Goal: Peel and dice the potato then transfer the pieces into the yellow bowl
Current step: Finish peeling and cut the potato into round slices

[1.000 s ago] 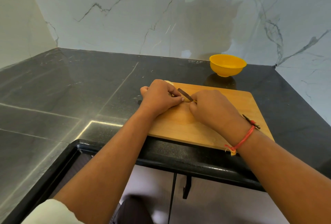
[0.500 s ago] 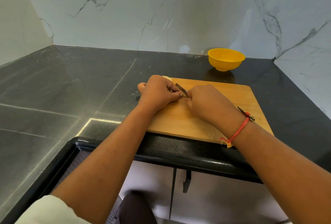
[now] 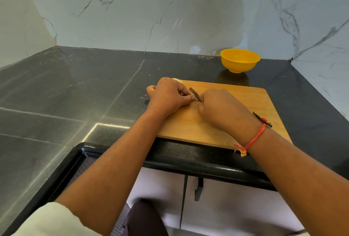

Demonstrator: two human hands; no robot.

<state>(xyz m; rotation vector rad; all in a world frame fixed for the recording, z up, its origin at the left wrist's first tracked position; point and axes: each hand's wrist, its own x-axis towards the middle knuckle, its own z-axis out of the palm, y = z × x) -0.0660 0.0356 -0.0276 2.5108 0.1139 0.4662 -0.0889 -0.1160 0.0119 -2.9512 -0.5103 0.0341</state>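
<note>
Nearest, the right hand [image 3: 221,109] gripped the knife [image 3: 194,94], and the left hand [image 3: 168,96] curled over the potato [image 3: 177,80] on the cutting board [image 3: 245,103]. Seemingly peeled, the potato was probably firm but slippery and best pinned from above, fingertips tucked. Beyond stood the yellow bowl [image 3: 240,60].

My left hand [image 3: 168,96] covers most of the pale potato [image 3: 177,79] on the wooden board's [image 3: 245,103] far left corner, the knife [image 3: 194,92] slanting beside it, and the yellow bowl [image 3: 240,61] stands upright on the dark surface [image 3: 94,84] just beyond.
</note>
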